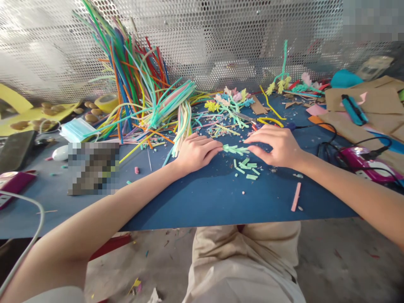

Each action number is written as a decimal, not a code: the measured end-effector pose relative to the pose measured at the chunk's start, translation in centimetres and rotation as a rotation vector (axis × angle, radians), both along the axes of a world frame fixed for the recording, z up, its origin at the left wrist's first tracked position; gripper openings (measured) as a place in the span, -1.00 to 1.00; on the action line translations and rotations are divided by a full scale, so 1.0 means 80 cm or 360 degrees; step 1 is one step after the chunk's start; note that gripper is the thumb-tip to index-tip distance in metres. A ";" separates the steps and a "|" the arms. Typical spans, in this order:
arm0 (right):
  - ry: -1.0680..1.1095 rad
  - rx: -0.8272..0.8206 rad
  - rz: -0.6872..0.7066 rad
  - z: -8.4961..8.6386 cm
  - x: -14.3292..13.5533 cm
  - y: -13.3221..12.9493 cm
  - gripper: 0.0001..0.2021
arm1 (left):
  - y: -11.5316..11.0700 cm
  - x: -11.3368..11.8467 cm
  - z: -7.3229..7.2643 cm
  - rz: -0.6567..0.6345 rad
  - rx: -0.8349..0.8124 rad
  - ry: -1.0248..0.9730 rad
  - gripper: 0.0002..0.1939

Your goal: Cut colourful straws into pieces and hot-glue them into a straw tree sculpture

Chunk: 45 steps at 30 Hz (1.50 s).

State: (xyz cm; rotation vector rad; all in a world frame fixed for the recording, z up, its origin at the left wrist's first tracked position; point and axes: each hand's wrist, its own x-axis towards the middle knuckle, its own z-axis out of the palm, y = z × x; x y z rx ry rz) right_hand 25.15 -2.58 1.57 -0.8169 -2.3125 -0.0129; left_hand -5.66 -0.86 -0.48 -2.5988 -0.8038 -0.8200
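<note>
A pale green pipe-cleaner sprig (235, 149) with short slanted side pieces lies just above the blue table. My left hand (200, 152) is closed on its left end, with the fingertips pinched together. At the other end, my right hand (275, 143) has its thumb and index finger apart; the thumb tip is close to the sprig, and whether it touches is unclear. Several short cut green pieces (248, 166) are scattered right below. Behind my right hand, scissors (249, 119) are partly hidden by it.
Bundled long pipe cleaners (135, 80) stand at the back left against a perforated metal panel (227, 38). Finished coloured sprigs (232, 99) lie behind the hands. At right are cardboard (353, 99), a teal cutter (354, 110) and a corded pink power strip (362, 162). A pink strip (296, 197) lies nearer.
</note>
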 end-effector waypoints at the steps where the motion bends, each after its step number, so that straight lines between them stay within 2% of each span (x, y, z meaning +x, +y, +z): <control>1: 0.0014 -0.0005 -0.0073 0.003 0.003 0.002 -0.82 | 0.000 0.000 -0.001 0.0017 -0.0009 -0.0007 -0.71; 5: -0.0082 -0.0021 -0.0471 0.007 0.029 0.024 -0.74 | -0.002 0.000 -0.002 0.0091 -0.0052 -0.0031 -0.72; 9: -0.0340 -0.0137 -0.0743 -0.005 0.065 0.054 -0.56 | -0.005 0.002 0.000 0.0109 -0.0129 -0.0042 -0.72; 15: -0.0492 -0.0356 -0.0622 -0.013 0.093 0.080 -0.53 | -0.004 0.003 0.000 0.0097 -0.0053 -0.0019 -0.74; 21: -0.0689 -0.0378 -0.0707 -0.005 0.114 0.079 -0.54 | -0.004 0.001 0.001 0.0093 -0.0067 -0.0021 -0.72; 25: -0.0764 -0.0370 -0.0656 -0.003 0.124 0.077 -0.52 | -0.002 0.000 0.001 0.0116 -0.0028 -0.0023 -0.73; 29: -0.0866 -0.0413 -0.0695 0.000 0.123 0.073 -0.42 | 0.000 -0.001 0.002 0.0101 -0.0009 -0.0029 -0.74; 34: -0.0834 -0.0400 -0.0880 0.013 0.106 0.063 -0.48 | -0.001 0.000 0.002 0.0038 -0.0052 -0.0118 -0.76; 38: -0.0590 -0.0301 -0.1041 0.021 0.088 0.054 -0.50 | -0.003 0.000 0.000 0.0081 -0.0061 -0.0117 -0.76; 42: -0.0249 -0.0210 -0.1035 0.020 0.075 0.049 -0.51 | -0.003 -0.002 -0.003 0.0152 -0.0070 -0.0099 -0.75; 45: -0.0161 -0.0166 -0.1035 0.016 0.069 0.046 -0.56 | -0.003 -0.002 -0.003 0.0179 -0.0100 -0.0079 -0.75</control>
